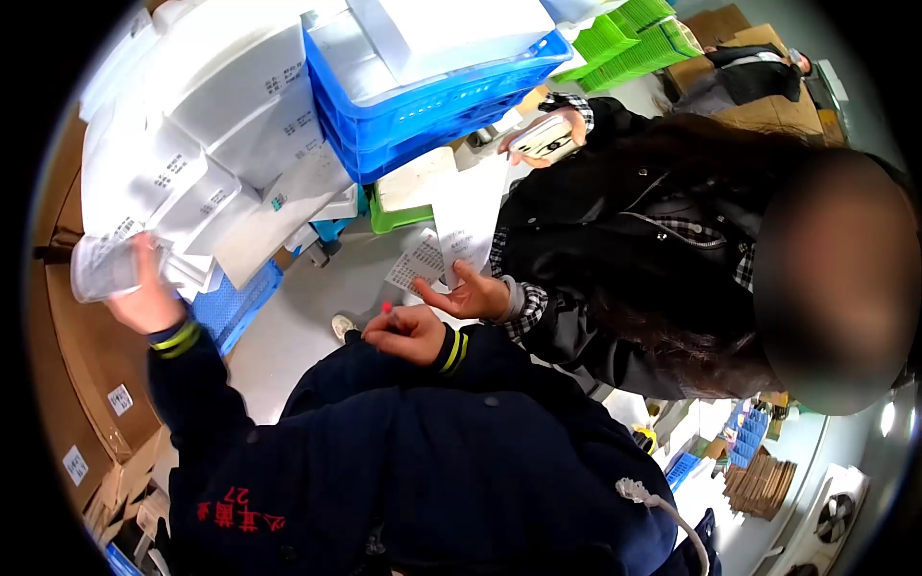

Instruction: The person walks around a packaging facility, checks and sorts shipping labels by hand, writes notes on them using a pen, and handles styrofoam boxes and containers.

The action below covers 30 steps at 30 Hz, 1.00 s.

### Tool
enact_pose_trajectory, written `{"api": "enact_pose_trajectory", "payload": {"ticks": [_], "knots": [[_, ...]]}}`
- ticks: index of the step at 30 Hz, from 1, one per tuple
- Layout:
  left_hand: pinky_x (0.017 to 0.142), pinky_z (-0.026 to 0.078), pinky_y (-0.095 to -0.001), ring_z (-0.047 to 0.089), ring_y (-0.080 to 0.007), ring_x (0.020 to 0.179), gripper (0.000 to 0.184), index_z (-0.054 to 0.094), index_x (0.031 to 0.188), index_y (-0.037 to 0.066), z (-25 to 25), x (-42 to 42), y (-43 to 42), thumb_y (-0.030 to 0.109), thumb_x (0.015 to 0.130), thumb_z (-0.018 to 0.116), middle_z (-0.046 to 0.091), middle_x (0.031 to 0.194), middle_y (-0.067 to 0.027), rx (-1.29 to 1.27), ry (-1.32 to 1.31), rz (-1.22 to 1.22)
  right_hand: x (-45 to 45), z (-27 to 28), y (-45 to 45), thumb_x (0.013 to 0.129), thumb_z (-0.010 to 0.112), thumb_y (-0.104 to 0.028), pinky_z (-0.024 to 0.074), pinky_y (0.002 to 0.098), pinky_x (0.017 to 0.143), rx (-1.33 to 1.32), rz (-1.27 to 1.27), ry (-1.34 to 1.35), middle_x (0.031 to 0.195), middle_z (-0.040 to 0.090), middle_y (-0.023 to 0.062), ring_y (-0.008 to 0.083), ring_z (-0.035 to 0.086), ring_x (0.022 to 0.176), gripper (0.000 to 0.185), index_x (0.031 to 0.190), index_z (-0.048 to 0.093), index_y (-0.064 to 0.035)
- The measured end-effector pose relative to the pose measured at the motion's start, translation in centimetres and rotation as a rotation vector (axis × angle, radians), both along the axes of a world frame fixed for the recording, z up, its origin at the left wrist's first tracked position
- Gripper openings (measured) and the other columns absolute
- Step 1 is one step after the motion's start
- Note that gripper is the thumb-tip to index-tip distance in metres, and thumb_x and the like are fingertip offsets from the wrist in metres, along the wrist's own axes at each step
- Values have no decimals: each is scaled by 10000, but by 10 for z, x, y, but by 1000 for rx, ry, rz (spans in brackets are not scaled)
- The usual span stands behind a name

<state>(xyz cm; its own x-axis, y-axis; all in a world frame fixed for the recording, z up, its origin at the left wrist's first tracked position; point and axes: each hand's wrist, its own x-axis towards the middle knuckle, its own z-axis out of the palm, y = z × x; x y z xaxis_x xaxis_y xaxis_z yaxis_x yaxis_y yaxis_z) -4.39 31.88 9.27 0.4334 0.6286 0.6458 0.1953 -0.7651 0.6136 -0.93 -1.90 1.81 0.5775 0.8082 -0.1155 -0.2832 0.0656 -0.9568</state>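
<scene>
At the left, my left hand (149,300) is closed around a clear plastic container (104,270), which is blurred; it is beside the white boxes (197,206) with printed labels. My right hand (408,335) is in front of my navy jacket, its fingers curled around a thin pen-like item with a red tip (387,308). Most of that item is hidden by the fingers. Just beyond it, another person's hand (471,293) holds printed paper slips (419,261). That person's other hand holds a light-coloured phone (544,141).
Blue crates (357,144) with white boxes stand at the top, and green crates (639,43) lie behind. Brown cartons (72,370) line the left side. A co-worker in a black jacket (615,250) is close on my right. Another person (759,75) is at the back.
</scene>
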Motion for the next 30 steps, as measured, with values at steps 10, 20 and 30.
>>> {"api": "enact_pose_trajectory", "payload": {"ticks": [10,20,30], "knots": [[666,431,-214,477,-87,808,550,431,1111,39,-67,49,-201,32,652,733,507,908,-22,-1195,95,-993,-8,26,-22,807,563,-95,360,206,462,127,65,-274,580,547,28,60,477,490,124,866,599,7],[787,437,-270,529,-128,938,516,443,1153,11,-78,70,-181,-5,687,664,564,1036,-57,-1342,265,-1177,30,39,-37,760,572,2,456,234,596,10,-412,-670,673,569,73,127,579,631,112,866,597,26],[777,444,-271,542,-123,901,448,471,1103,1,-76,81,-185,25,692,649,580,1013,-61,-1254,210,-1132,77,63,13,669,671,-301,456,397,578,-898,-709,-980,825,518,134,319,550,710,377,889,489,-54]]}}
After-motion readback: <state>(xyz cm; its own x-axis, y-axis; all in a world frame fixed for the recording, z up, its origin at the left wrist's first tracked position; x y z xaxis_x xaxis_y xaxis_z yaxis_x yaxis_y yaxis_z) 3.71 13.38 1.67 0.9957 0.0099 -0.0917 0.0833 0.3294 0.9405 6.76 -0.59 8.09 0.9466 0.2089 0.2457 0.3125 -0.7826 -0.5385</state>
